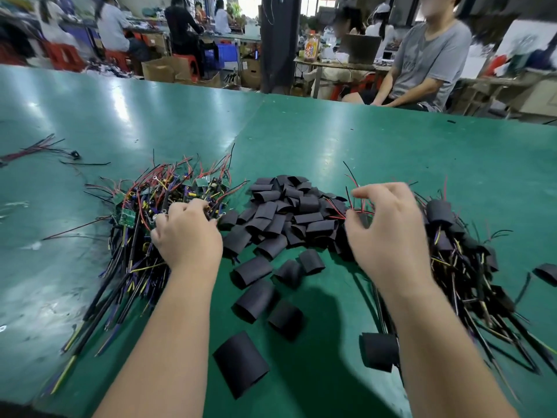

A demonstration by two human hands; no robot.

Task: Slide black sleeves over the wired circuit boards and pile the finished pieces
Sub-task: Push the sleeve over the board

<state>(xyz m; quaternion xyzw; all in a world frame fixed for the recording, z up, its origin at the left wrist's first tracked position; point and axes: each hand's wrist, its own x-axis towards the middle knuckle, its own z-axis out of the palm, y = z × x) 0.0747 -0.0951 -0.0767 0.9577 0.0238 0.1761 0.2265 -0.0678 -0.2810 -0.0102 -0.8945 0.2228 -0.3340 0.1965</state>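
Note:
A tangled pile of wired circuit boards (168, 200), green boards with red, black and yellow leads, lies at the left of the green table (331, 140). My left hand (187, 236) reaches into it, its fingers curled round a board and its wires. Loose black sleeves (289, 212) are heaped in the middle, and several more are scattered toward me. At the right lies the pile of sleeved pieces (461, 251). My right hand (388, 227) hovers at that pile's left edge, fingers loosely curved and spread over a sleeved piece with red wires (360, 214).
A small bundle of loose wires (36, 149) lies at the far left of the table. One sleeved piece (378, 351) sits close to me under my right forearm. A seated person (422, 61) is beyond the table's far edge, with other workers behind.

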